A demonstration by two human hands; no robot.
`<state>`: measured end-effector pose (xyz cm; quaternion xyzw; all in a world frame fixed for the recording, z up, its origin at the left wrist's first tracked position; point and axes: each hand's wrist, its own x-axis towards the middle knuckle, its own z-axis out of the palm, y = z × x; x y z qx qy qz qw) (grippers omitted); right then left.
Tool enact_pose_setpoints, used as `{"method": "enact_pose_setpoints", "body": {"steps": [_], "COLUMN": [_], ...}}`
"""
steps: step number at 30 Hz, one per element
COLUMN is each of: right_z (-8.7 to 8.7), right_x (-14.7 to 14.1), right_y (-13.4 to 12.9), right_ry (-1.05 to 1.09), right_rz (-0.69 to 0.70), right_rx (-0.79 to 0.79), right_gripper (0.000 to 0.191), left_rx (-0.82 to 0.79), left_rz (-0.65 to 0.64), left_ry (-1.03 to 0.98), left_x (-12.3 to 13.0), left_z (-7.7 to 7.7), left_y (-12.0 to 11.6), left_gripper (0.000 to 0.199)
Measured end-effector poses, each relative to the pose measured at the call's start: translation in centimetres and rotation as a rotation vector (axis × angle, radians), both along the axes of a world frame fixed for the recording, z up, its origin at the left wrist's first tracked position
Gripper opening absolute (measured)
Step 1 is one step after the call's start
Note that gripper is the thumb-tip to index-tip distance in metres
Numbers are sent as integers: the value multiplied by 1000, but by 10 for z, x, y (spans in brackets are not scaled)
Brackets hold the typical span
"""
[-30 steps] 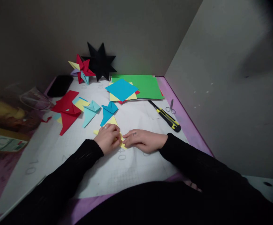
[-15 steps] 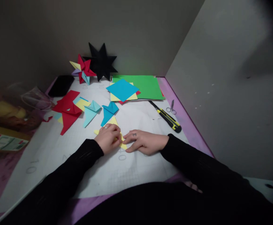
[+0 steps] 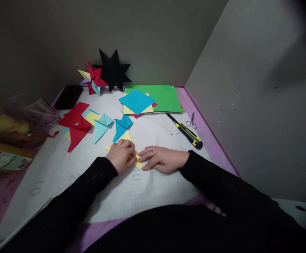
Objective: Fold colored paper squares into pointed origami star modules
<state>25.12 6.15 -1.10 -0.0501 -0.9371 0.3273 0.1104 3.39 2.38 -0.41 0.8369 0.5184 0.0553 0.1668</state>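
Observation:
A folded piece of yellow paper (image 3: pixel 127 136) lies on the white sheet in front of me, mostly covered by my left hand. My left hand (image 3: pixel 121 156) has its fingers curled down onto the paper, with a ring on one finger. My right hand (image 3: pixel 162 159) lies low on the sheet, fingers stretched and thumb apart, its fingertips at the paper's right corner. Just beyond are a folded blue paper piece (image 3: pixel 122 127), a folded light blue piece (image 3: pixel 102 128) and folded red pieces (image 3: pixel 78 131).
A yellow-black utility knife (image 3: pixel 187 133) and small scissors (image 3: pixel 192 122) lie at right. Coloured sheets (image 3: pixel 166 98) with a blue square (image 3: pixel 137 101) on top are at the back. Paper stars, one multicoloured (image 3: pixel 92 80), one black (image 3: pixel 114 71), stand near a phone (image 3: pixel 68 97). Walls rise behind and right.

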Motion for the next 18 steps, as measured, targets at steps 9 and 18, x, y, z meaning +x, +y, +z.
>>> {"method": "enact_pose_setpoints", "body": {"steps": [9, 18], "right_z": [2, 1], "right_x": [0, 0], "right_y": [-2, -6], "right_ry": [-17, -52], "right_rz": [-2, -7], "right_rx": [13, 95], "right_gripper": [44, 45], "left_rx": [10, -14], "left_rz": [7, 1], "left_ry": [1, -7], "left_x": [1, -1], "left_z": [-1, -1], "left_y": [0, 0], "left_gripper": [14, 12]}}
